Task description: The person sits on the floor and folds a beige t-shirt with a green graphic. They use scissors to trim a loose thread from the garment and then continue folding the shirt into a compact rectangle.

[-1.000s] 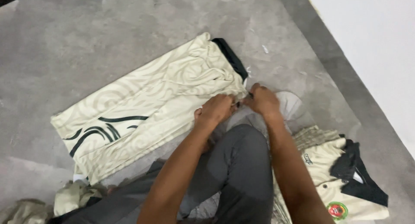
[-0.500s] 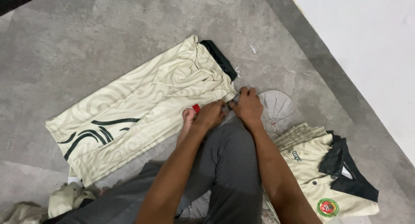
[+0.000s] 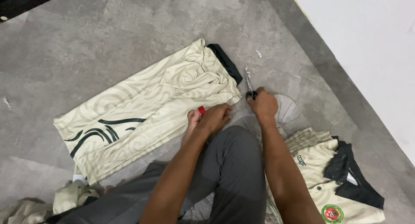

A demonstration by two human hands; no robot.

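A cream garment [image 3: 142,116] with pale swirls, black curved stripes and a black collar lies folded flat on the grey floor. My left hand [image 3: 214,119] rests on its near edge, fingers closed around a small red object [image 3: 201,110]. My right hand [image 3: 262,105] grips a pair of black-handled scissors [image 3: 249,83], blades pointing away, just right of the garment's collar end. My bare foot [image 3: 192,120] and grey-trousered knee [image 3: 233,163] lie under my arms.
A second cream shirt with a black collar and round badge [image 3: 333,185] lies at the lower right. A crumpled cream cloth [image 3: 65,198] sits at the lower left. A white wall [image 3: 371,42] borders the floor on the right. A round clear plate-like object [image 3: 285,109] lies under my right hand.
My hands have drawn apart. The right hand now holds the scissors out past the garment's edge, and the red object in my left hand shows more plainly.
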